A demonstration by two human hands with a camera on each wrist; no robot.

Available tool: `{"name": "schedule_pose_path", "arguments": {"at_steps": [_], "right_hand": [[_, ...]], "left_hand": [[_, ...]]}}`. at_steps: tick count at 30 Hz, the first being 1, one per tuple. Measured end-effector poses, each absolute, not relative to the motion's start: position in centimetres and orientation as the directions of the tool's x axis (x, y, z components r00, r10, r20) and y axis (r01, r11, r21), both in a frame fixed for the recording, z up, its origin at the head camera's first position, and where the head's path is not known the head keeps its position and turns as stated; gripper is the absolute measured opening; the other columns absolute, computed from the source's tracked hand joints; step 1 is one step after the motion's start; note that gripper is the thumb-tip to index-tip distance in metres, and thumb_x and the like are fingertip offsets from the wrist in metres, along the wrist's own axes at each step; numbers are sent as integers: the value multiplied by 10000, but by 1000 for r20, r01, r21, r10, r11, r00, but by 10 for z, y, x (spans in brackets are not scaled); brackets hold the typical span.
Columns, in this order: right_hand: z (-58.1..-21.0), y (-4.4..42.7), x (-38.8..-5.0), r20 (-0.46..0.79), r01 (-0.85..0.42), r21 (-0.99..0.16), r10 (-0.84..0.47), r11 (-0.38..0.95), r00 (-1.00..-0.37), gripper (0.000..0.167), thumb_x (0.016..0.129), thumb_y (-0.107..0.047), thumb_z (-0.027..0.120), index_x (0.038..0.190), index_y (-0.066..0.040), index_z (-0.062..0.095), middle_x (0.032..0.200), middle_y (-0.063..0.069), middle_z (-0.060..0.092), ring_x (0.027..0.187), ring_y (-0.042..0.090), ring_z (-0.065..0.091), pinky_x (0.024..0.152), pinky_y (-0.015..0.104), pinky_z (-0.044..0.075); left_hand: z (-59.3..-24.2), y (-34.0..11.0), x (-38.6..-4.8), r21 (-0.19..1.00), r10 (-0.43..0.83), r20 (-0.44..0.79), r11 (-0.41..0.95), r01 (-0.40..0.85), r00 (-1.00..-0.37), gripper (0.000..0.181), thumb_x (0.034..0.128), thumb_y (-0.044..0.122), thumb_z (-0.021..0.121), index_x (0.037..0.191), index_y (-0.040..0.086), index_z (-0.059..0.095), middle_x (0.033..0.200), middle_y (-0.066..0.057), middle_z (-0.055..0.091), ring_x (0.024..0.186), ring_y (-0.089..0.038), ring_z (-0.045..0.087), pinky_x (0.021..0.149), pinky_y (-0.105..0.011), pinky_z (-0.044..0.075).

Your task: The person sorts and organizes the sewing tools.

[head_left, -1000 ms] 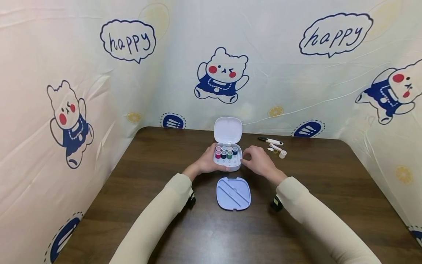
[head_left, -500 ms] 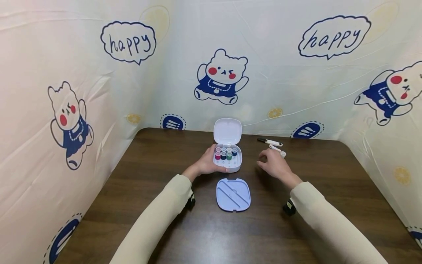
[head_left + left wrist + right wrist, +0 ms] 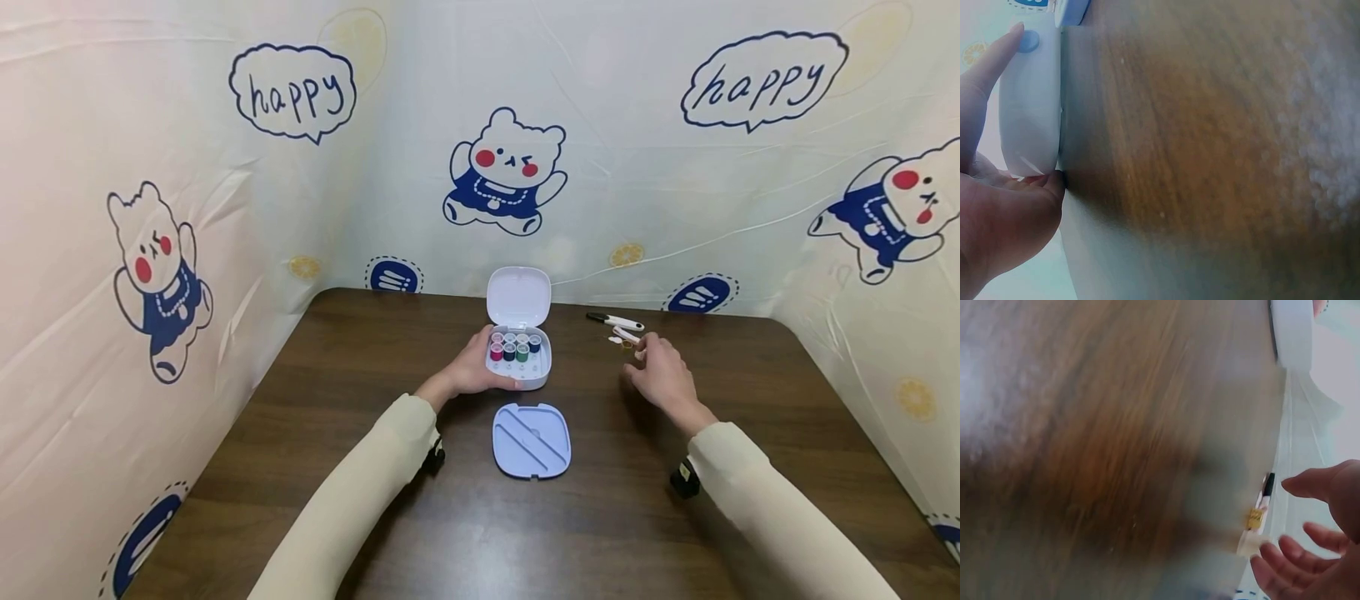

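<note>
An open white box [image 3: 536,383] stands on the brown table [image 3: 480,533], seven coloured spools [image 3: 522,353] within; only the left-wrist view shows its one blue button [image 3: 1031,41]. The left hand [image 3: 471,368] grips the box; the right hand [image 3: 663,375], fingers loosely spread, is beside one whitish cylinder [image 3: 1249,544], clearer in the right-wrist view.

Head cam: up high, facing forward and down, far enough back for most of the dark-brown wooden bench [image 3: 480,533] plus pale printed fabric backdrop [image 3: 600,75]. Both wrist cams: low, close over the bench, rolled sideways, opposite ways. Bare left grip [image 3: 1000,219] at left frame edge, bare right grip [image 3: 1338,565] at right. All three share the white rounded plastic case [image 3: 1032,112].
</note>
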State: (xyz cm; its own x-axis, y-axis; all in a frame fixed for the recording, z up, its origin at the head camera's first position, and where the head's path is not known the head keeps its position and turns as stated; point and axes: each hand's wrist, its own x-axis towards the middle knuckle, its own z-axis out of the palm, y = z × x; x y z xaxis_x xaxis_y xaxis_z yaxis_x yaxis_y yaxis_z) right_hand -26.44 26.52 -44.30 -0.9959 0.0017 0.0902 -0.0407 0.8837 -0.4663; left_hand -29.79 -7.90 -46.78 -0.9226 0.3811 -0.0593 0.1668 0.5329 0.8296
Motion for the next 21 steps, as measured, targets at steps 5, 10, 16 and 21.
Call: {"name": "schedule_pose_path", "arguments": {"at_steps": [5,10,16,21], "right_hand": [[-450,275,-271,111,13,-524,84,851,-990,506,919,-196,709,1256,70,442,1185,282,470,1018,467,530,857,616,450],[-456,281,-279,138,22,-572,122,820,-983,545,930,-164,670,1319,138,436,1224,349,493,1112,516,512,966,621,423],[-460,284,-286,167,11,-629,150,777,-975,477,976,-144,628,1301,181,501,1227,364,606,1153,497,579,1004,575,440],[-464,283,-290,198,5,-644,173,765,-965,395,976,-130,632,1245,155,580,1166,329,664,1112,465,618,987,553,449]], "left_hand": [[-467,-79,-298,824,383,-63,541,168,-922,1193,705,368,949,1588,93,195,1504,-172,355,1344,-308,401,1163,-487,325],[-467,-79,-299,822,384,-61,543,171,-921,1185,706,356,947,1586,97,197,1498,-167,359,1340,-302,405,1157,-486,331],[-467,-79,-299,828,382,-63,536,165,-922,1187,698,357,955,1583,99,208,1497,-170,361,1334,-308,410,1156,-485,331],[-467,-79,-299,830,384,-54,530,172,-922,1185,691,349,961,1579,92,219,1494,-175,365,1338,-309,404,1160,-480,325]]}}
